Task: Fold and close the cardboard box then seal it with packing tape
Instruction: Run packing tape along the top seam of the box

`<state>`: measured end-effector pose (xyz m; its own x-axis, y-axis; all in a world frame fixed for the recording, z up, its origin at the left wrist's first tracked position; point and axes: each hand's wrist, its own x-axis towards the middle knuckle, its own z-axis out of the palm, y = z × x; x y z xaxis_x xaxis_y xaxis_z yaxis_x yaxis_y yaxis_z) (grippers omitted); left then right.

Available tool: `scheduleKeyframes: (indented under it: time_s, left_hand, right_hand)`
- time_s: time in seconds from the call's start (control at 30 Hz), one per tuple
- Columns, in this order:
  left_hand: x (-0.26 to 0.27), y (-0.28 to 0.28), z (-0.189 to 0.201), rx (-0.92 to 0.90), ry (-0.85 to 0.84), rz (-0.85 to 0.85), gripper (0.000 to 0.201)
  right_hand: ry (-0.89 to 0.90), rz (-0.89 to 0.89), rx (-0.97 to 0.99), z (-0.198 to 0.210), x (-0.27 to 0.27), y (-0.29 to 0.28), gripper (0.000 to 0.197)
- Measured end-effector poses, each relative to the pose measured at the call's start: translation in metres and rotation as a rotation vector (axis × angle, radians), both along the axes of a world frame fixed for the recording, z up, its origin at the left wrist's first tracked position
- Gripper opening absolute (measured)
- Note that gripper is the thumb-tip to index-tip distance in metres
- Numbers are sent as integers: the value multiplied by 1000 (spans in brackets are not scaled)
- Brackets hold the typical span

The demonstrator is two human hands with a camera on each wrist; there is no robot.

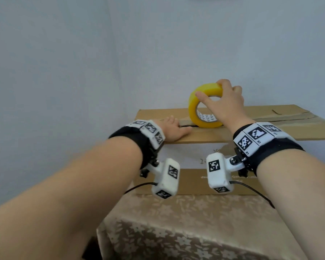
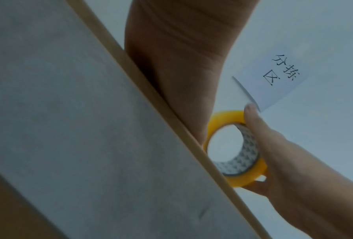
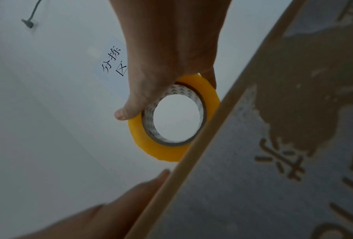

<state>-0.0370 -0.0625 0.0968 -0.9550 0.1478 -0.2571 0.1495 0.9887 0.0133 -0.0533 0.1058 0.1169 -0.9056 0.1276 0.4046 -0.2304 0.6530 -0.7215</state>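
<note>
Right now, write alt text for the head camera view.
A person's right hand grips a yellow roll of packing tape standing on edge on a closed brown cardboard box, while the left hand presses flat on the lid beside it. The box sits on a floral beige tablecloth.

The right hand (image 3: 167, 53) grips a yellow roll of packing tape (image 3: 171, 150) standing on edge behind the rim of the brown cardboard box (image 3: 273, 161), thumb on its face; the left hand (image 3: 118, 208) rests fingers against the rim below
</note>
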Motion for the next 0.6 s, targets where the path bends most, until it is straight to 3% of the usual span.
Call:
scheduleKeyframes:
  time_s: [0.23, 0.33, 0.47, 0.57, 0.6]
  left_hand:
    - [-5, 4, -7, 6, -19, -50, 75]
    - [-5, 5, -7, 10, -11, -66, 91]
    - [-5, 6, -7, 72, 9, -48, 85]
    - [-10, 3, -7, -26, -27, -151, 117]
    - [-12, 2, -7, -39, -32, -158, 119]
  right_hand:
    - [-106, -61, -398, -11, 8, -15, 104]
    - [-66, -73, -400, -21, 3, -16, 82]
    - [-30, -80, -184, -26, -3, -6, 33]
    - [-33, -74, -38, -17, -5, 6, 26]
    - [-34, -63, -1, -14, -6, 11, 29]
